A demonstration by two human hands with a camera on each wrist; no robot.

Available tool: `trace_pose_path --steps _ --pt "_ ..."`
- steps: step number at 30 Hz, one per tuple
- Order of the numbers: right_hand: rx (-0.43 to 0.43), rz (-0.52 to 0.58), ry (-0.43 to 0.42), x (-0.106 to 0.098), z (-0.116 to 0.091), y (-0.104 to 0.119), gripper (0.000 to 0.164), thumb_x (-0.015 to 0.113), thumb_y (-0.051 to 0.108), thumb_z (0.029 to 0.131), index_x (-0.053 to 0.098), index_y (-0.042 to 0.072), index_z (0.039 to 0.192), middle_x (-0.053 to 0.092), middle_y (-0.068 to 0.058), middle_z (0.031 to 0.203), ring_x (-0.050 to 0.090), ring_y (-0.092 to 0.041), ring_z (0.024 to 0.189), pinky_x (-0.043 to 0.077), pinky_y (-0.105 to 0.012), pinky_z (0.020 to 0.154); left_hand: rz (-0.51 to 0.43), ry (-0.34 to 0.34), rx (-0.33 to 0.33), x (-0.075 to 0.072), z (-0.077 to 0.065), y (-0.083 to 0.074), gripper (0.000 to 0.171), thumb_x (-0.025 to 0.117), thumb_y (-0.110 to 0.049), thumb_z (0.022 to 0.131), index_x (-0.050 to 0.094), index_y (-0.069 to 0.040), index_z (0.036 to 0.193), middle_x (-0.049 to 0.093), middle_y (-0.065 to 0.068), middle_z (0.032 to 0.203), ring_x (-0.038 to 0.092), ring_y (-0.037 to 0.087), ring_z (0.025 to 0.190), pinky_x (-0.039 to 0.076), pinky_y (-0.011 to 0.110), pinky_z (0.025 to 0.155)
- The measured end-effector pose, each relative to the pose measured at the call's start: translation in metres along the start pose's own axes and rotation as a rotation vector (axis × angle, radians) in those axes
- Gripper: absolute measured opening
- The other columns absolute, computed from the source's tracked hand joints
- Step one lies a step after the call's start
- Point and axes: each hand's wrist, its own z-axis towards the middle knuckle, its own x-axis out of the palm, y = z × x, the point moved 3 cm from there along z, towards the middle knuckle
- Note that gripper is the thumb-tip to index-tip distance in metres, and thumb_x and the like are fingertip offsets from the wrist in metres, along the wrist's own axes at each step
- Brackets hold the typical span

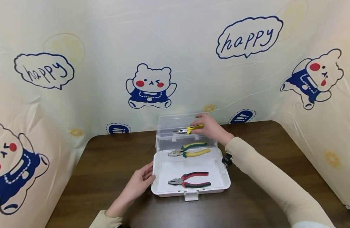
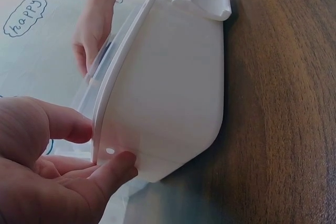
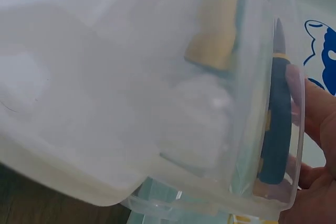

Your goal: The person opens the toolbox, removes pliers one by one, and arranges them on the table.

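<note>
My left hand pinches the left rim of a white plastic toolbox, thumb at the edge and fingers against its outer wall. Beyond the box's back edge, my right hand holds needle-nose pliers by their yellow handles, jaws pointing left, at the raised clear lid. Through clear plastic in the right wrist view, the pliers' dark blue grip shows beside the fingers. Green-and-yellow combination pliers lie toward the back of the box. Red-and-black combination pliers lie near its front.
The toolbox stands on a dark wooden table. A white latch hangs from the box's front edge. Behind the table and at both sides hangs a pale curtain printed with bears and lettering.
</note>
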Motion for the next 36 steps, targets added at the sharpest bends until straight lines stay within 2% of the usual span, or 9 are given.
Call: trace_pose_path --steps 5,12,16,20,24,29,36 --pt "-0.017 -0.035 0.045 -0.001 0.004 0.001 0.033 0.08 0.023 0.094 0.078 0.007 0.122 0.047 -0.026 0.154 0.039 -0.043 0.146 0.033 -0.061 0.119 0.013 -0.016 -0.003 0.001 -0.001 -0.001 0.055 0.061 0.004 0.1 0.042 0.015 0.15 0.052 0.036 0.147 0.059 0.044 0.131 0.055 0.041 0.101" --pt "-0.039 -0.129 0.124 -0.005 0.012 0.002 0.032 0.081 0.022 0.093 0.078 0.007 0.121 0.047 -0.025 0.155 0.034 -0.044 0.149 0.025 -0.062 0.123 0.003 0.006 -0.01 0.001 -0.001 -0.001 0.055 0.059 0.004 0.101 0.04 0.015 0.151 0.05 0.037 0.148 0.057 0.046 0.133 0.055 0.039 0.102" --pt "-0.104 -0.197 0.119 -0.005 0.012 0.003 0.031 0.081 0.023 0.093 0.079 0.006 0.118 0.049 -0.023 0.154 0.04 -0.042 0.145 0.029 -0.06 0.122 0.002 0.006 -0.014 0.002 0.0 0.0 0.055 0.059 0.004 0.101 0.04 0.015 0.151 0.05 0.037 0.148 0.057 0.046 0.132 0.055 0.039 0.102" --pt "-0.168 -0.216 0.085 -0.004 0.011 0.004 0.032 0.08 0.024 0.094 0.078 0.005 0.119 0.051 -0.022 0.152 0.046 -0.04 0.139 0.037 -0.057 0.118 0.003 -0.004 -0.016 0.001 -0.001 -0.001 0.055 0.059 0.004 0.101 0.04 0.015 0.151 0.051 0.036 0.147 0.058 0.045 0.132 0.055 0.039 0.102" --pt "-0.189 -0.126 0.052 -0.004 0.008 0.003 0.032 0.078 0.02 0.095 0.076 0.001 0.12 0.045 -0.025 0.155 0.052 -0.04 0.133 0.047 -0.054 0.11 0.016 -0.012 -0.018 0.001 -0.002 -0.002 0.055 0.06 0.004 0.101 0.04 0.015 0.151 0.051 0.036 0.147 0.058 0.044 0.132 0.055 0.039 0.102" --pt "-0.159 0.034 0.033 -0.006 0.005 0.001 0.032 0.073 0.018 0.099 0.072 -0.002 0.124 0.036 -0.021 0.16 0.051 -0.039 0.134 0.055 -0.049 0.102 0.037 -0.043 -0.038 0.001 -0.001 -0.002 0.055 0.061 0.004 0.1 0.042 0.013 0.152 0.053 0.033 0.147 0.059 0.043 0.132 0.054 0.041 0.102" --pt "-0.17 0.083 -0.028 -0.009 0.003 0.004 0.034 0.071 0.017 0.101 0.069 -0.004 0.128 0.034 -0.019 0.16 0.047 -0.04 0.137 0.056 -0.048 0.1 0.038 -0.052 -0.059 0.003 0.0 -0.002 0.057 0.061 0.003 0.1 0.042 0.01 0.153 0.053 0.03 0.149 0.059 0.041 0.132 0.053 0.041 0.103"
